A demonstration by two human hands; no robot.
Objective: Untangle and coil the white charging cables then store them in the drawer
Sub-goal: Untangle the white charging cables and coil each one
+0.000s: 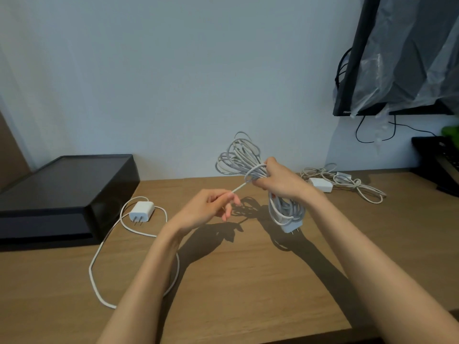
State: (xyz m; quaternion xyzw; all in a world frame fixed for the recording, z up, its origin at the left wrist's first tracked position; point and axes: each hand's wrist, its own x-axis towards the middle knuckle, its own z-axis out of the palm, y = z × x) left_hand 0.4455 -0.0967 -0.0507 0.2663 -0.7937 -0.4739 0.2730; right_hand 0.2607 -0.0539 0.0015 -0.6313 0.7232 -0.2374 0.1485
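Head view: the right hand (278, 181) squeezes the middle of a white cable bundle (238, 157), held up over the wooden table (248, 281) in the middle of the frame. The left hand (213, 204) pinches the loose tail of that cable, and the tail loops once round the bundle.

If the tail goes slack, the wrap could slip and the loops could spring open. The little plug block (289, 227) dangles below and could swing and snag.

The cable is thin, smooth and bendy, with long oval loops. A second white cable (99, 256) lies loose at lower left with a boxy charger (141, 211), beside a shiny black box (67, 189). It may be the drawer, but that is not clear. A third cable (347, 181) sits knotted at right.
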